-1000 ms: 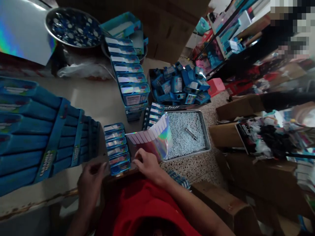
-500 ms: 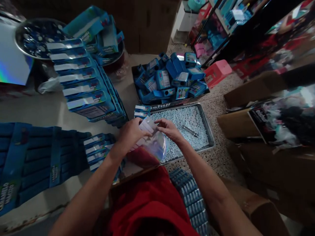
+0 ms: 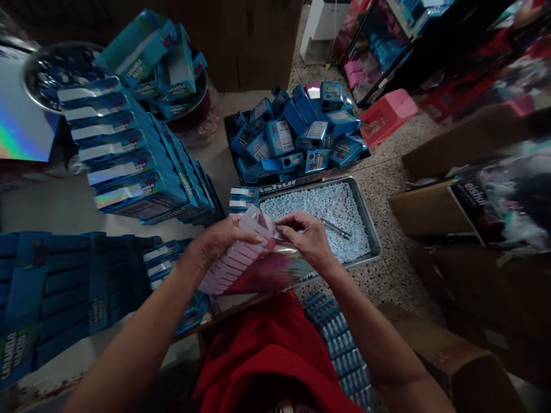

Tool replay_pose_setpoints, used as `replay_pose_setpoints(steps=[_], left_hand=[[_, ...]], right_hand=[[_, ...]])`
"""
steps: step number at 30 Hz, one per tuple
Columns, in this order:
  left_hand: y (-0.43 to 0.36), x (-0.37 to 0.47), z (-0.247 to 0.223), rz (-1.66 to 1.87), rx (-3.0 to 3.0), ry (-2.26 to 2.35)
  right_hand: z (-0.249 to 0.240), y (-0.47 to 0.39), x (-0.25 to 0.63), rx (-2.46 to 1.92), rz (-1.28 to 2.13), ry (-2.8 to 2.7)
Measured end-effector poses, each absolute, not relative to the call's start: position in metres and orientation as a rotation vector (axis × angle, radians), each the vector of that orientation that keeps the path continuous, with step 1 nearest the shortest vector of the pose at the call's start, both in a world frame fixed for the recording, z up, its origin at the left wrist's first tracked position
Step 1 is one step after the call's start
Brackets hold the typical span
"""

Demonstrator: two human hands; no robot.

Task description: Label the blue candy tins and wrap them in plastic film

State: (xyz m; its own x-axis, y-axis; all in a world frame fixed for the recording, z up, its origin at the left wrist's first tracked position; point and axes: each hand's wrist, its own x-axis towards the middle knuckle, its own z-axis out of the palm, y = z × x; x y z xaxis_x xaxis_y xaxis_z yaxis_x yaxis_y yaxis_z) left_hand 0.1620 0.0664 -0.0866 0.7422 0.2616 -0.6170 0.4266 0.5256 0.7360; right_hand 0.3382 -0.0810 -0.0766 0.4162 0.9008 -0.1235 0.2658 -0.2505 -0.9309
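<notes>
Left hand (image 3: 219,241) pinching the near edge of a fanned stack of shiny pouches (image 3: 241,261), held over the table edge beside the metal tray (image 3: 373,238) of pellets. Right hand (image 3: 307,238) gripping the top corner. Probably light, floppy, slick foil; best taken by the white strips.

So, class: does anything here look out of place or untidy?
Yes. The small blue boxes behind the metal tray lie jumbled at all angles, unlike the neat stacked blue cartons. A metal tool lies among the tray's pellets.
</notes>
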Motion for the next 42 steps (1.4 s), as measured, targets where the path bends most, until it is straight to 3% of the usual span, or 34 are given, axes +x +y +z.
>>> replay_pose_setpoints(steps=[4,16,26,30,36,42], left_hand=[[0.059,0.163,-0.086,-0.090,0.981,0.735],[0.053,0.157,-0.073,-0.055,1.125,0.809],[0.055,0.156,-0.086,-0.094,1.289,0.793],[0.047,0.153,-0.089,-0.147,1.215,0.772],[0.036,0.154,-0.091,-0.163,1.210,0.820],[0.031,0.162,-0.090,-0.117,1.295,0.751]], right_hand=[[-0.071,-0.089,0.339,-1.886,0.468,-1.423],[-0.069,-0.085,0.328,-1.867,0.410,-1.593],[-0.077,-0.081,0.334,-1.695,1.159,-1.038],[-0.072,-0.089,0.329,-1.780,1.085,-1.063],[-0.070,-0.091,0.326,-1.843,0.515,-1.582],[-0.070,-0.086,0.328,-1.824,0.799,-1.566]])
